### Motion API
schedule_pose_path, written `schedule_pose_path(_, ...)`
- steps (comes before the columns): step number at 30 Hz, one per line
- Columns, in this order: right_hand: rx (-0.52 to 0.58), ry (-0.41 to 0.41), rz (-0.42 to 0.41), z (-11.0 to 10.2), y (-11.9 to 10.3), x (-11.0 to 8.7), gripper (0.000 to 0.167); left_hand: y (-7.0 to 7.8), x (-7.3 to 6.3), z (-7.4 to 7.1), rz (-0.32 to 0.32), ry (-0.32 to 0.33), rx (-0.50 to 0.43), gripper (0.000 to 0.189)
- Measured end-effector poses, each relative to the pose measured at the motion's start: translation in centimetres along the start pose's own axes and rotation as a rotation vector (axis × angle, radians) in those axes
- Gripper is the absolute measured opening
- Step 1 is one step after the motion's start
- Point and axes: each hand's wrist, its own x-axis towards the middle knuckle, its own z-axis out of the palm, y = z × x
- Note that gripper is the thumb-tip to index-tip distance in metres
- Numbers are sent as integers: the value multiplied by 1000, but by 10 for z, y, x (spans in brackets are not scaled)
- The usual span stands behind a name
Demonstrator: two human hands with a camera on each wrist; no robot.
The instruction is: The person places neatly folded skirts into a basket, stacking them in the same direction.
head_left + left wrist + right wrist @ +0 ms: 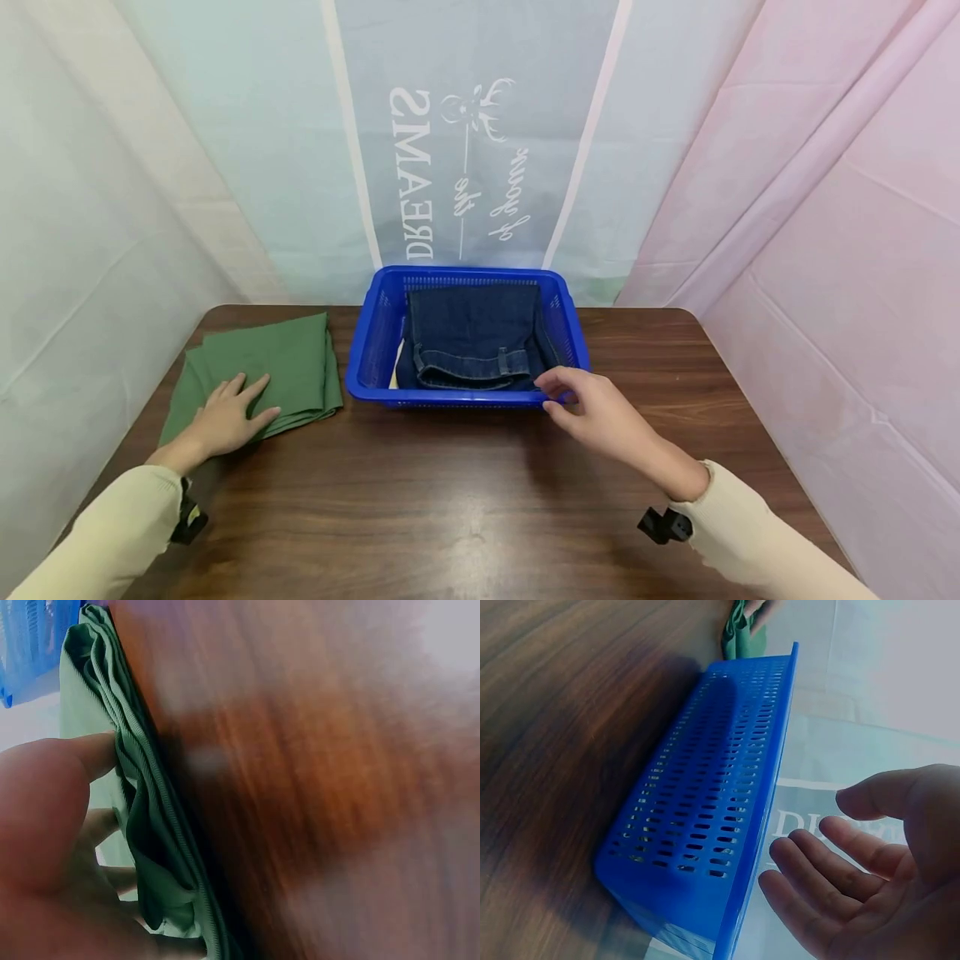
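My left hand (pixel 225 418) rests with spread fingers on a folded green cloth (pixel 281 354) at the left of the table. In the left wrist view, the cloth's layered edge (pixel 142 772) lies beside my thumb. A blue plastic basket (pixel 450 397) stands at the middle back, holding folded dark blue jeans (pixel 472 321) with the waistband toward me. My right hand (pixel 611 417) hovers by the basket's front right corner, its fingers loosely bent. The right wrist view shows a gap between those fingers and the basket's slotted side (pixel 697 772), with nothing in the hand.
Under the jeans, a sliver of pale yellow material (pixel 396 367) shows at the basket's left. The brown wooden table (pixel 450 500) reaches back to a printed curtain (pixel 480 50). Pale fabric hangs along both sides.
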Motion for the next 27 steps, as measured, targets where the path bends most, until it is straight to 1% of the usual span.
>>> schedule_pose_path(7, 29, -8, -4, 2, -1, -13, 20, 8, -17, 12, 17, 58, 31, 72)
schedule_pose_path(10, 34, -7, -4, 2, 1, -18, 18, 13, -24, 18, 19, 76, 26, 72)
schedule_pose_path(13, 42, -10, -3, 2, 2, -22, 18, 15, -32, 22, 22, 84, 24, 71)
schedule_pose_path(17, 65, -14, 3, 2, 3, -26, 18, 17, -42, 24, 35, 88, 35, 71)
schedule_pose_path(23, 76, -29, 39, -2, 6, -30, 17, 23, -54, 26, 97, 85, 44, 69)
schedule_pose_path(27, 76, -40, 67, -2, 9, -33, 17, 27, -64, 31, 148, 102, 39, 67)
